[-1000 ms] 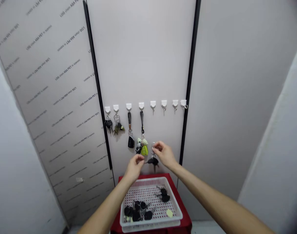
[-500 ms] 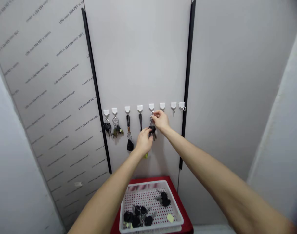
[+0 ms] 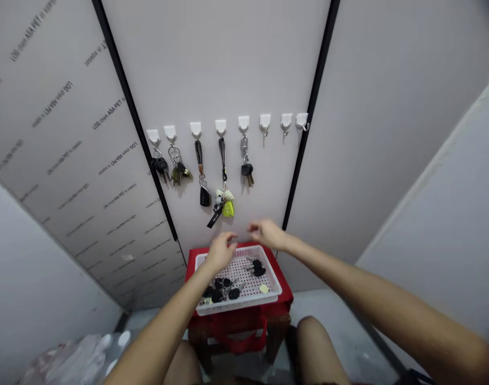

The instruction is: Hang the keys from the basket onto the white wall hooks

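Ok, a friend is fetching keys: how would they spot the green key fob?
On the pale panel above the basket, find the white hooks. The fourth hook from the left holds a black strap, with the green key fob below. Its bright colour sets it apart from the black fob to its left.

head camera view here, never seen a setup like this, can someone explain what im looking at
There's no machine: a camera worn on a person's head looks forward and down, taking every picture. You see that person's bare left hand and bare right hand, neither appearing to hold anything. A white perforated plastic basket near them, on a red cloth, holds black-headed metal keys. On the pale wall panel, five of eight white hooks carry hanging keys or key fobs.
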### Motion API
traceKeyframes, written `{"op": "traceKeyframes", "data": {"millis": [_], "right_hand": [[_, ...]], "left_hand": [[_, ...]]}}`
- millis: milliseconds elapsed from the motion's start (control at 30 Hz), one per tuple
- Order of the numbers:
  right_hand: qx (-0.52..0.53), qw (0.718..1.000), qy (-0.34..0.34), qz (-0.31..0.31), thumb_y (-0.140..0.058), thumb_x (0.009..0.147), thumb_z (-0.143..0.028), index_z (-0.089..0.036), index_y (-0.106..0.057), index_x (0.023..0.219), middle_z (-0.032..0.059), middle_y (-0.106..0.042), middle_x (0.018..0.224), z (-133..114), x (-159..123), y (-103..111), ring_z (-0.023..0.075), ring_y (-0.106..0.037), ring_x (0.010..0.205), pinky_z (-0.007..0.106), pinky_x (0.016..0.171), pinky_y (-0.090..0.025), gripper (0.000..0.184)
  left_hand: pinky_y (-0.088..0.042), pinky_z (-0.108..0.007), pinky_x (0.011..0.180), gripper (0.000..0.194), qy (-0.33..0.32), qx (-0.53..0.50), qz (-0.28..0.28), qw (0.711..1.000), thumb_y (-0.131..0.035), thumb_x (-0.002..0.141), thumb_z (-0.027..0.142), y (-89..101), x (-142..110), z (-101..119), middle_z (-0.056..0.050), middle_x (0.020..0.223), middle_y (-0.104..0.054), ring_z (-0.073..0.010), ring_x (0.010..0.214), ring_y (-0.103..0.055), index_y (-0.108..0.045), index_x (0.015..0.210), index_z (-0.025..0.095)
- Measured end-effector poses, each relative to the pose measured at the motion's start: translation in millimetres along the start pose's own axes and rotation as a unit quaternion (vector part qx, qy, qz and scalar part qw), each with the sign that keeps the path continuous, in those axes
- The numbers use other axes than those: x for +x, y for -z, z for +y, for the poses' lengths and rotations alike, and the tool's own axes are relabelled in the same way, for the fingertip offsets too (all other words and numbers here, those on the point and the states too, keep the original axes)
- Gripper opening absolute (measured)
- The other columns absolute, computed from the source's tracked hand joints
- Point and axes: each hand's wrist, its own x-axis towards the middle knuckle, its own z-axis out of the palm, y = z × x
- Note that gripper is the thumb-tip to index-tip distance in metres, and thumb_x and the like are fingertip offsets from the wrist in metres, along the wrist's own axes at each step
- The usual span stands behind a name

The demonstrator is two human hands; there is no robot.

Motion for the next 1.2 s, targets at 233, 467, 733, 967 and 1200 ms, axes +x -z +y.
{"op": "traceKeyframes", "data": {"millis": [233, 467, 733, 967, 1200], "right_hand": [[-0.23, 0.962, 0.064, -0.131, -0.045, 0.061, -0.014, -0.017, -0.056, 0.081, 0.0104, -0.058, 0.08, 20, -40, -58, 0.0234, -0.041, 0.087, 0.043, 0.077, -0.02, 0.023], [-0.168, 0.975, 0.024, -0.147, -0.05, 0.054, -0.021, -0.016, -0.057, 0.074, 0.0079, -0.059, 0.069, 7, -39, -66, 0.0206, -0.047, 0.073, 0.037, 0.072, -0.026, 0.022], [0.31, 0.943, -0.089, -0.087, -0.048, 0.055, -0.02, -0.014, -0.052, 0.079, -0.0042, -0.049, 0.051, 9, -26, -52, 0.0065, -0.042, 0.047, 0.02, 0.048, -0.032, 0.025], [0.516, 0.844, -0.148, 0.0, -0.052, 0.05, -0.016, -0.013, -0.048, 0.067, -0.0061, -0.047, 0.048, -7, -16, -51, 0.0042, -0.042, 0.043, 0.02, 0.047, -0.035, 0.018], [0.572, 0.8, -0.164, 0.067, -0.053, 0.051, -0.018, -0.013, -0.052, 0.067, -0.0041, -0.053, 0.055, -24, -9, -29, 0.0044, -0.046, 0.047, 0.02, 0.052, -0.036, 0.016]], "left_hand": [[-0.032, -0.03, 0.078, 0.029, 0.018, 0.092, -0.133, 0.987, -0.044, 0.058, 0.015, -43.8, -37, -38, -0.008, 0.089, -0.055, -0.0191, 0.085, -0.047, -0.054, 0.085, 0.015], [-0.03, -0.03, 0.079, 0.041, 0.004, 0.093, -0.108, 0.99, -0.049, 0.054, 0.016, -60.4, -40, -32, -0.008, 0.097, -0.051, -0.0206, 0.09, -0.044, -0.047, 0.096, 0.016], [-0.037, -0.02, 0.053, 0.011, 0.128, -0.254, -0.03, 0.958, -0.04, 0.059, 0.011, -42.2, -12, -25, 0.003, 0.051, -0.049, -0.0072, 0.049, -0.046, -0.049, 0.066, 0.013], [-0.034, -0.019, 0.05, 0.01, 0.193, -0.407, -0.01, 0.893, -0.049, 0.056, 0.023, -18.2, -4, -3, 0.004, 0.049, -0.048, -0.0053, 0.046, -0.044, -0.049, 0.059, 0.013], [-0.032, -0.018, 0.053, 0.025, 0.169, -0.393, -0.079, 0.9, -0.049, 0.059, 0.032, -15.2, -11, 2, -0.001, 0.072, -0.056, -0.0067, 0.058, -0.047, -0.053, 0.077, 0.014]]}}
